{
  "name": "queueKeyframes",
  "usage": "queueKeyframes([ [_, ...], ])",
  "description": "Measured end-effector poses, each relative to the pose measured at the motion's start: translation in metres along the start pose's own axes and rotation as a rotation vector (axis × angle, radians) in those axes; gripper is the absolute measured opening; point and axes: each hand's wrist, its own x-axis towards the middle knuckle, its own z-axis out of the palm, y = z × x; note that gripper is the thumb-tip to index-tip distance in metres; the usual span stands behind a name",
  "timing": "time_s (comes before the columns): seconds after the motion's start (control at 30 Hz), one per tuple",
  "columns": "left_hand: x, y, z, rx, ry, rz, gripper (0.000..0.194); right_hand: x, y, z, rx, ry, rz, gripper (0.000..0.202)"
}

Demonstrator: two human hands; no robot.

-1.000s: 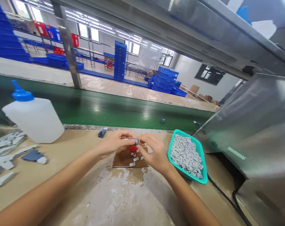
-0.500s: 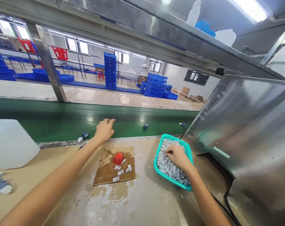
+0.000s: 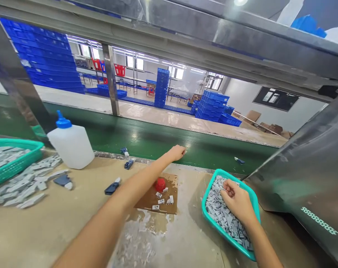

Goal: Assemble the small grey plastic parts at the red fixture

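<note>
My left hand [image 3: 176, 152] reaches over the green conveyor belt [image 3: 146, 143], fingers curled closed with a small pale tip at them; what they hold is hidden. My right hand [image 3: 237, 199] is pinched closed over a teal basket [image 3: 206, 212] full of small grey plastic pieces [image 3: 223, 216]; anything in the pinch is too small to make out. Between the hands lies a wet brown board [image 3: 173, 186], partly behind my left forearm. It carries a red round knob [image 3: 160, 184] and several small grey pieces [image 3: 161, 201]. A dark blue part with a white tip [image 3: 239, 160] lies on the belt.
On the left are a white bottle with a blue cap [image 3: 71, 145], another teal basket [image 3: 18, 167] and a pile of grey parts [image 3: 32, 182]. Several blue-and-white parts [image 3: 112, 187] lie near the belt edge. A metal housing [image 3: 308, 178] stands right, a metal shelf [image 3: 185, 33] overhead.
The view has swung left, bringing the left basket and grey pile into sight. My left hand's spread fingers have closed at the belt, where a blue part there no longer shows. My right hand stays at its basket.
</note>
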Motion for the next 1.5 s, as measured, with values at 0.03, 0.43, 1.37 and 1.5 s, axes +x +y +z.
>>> queueKeyframes([
  [0.03, -0.013, -0.008, -0.007, -0.038, 0.027, -0.008, 0.026, 0.0, -0.001, 0.0, 0.001, -0.011, -0.014, 0.008],
  [0.43, -0.168, -0.088, -0.083, -1.496, 0.433, -0.418, 0.007, -0.002, -0.01, -0.006, 0.312, 0.075, 0.115, 0.02],
  [1.37, -0.183, -0.037, -0.042, -0.917, 0.143, -0.012, 0.013, 0.001, -0.149, 0.061, 0.231, 0.072, -0.486, 0.015],
  [1.5, -0.178, -0.05, -0.049, -1.159, 0.219, -0.207, 0.015, 0.005, -0.131, 0.067, 0.22, -0.018, -0.319, 0.015],
])
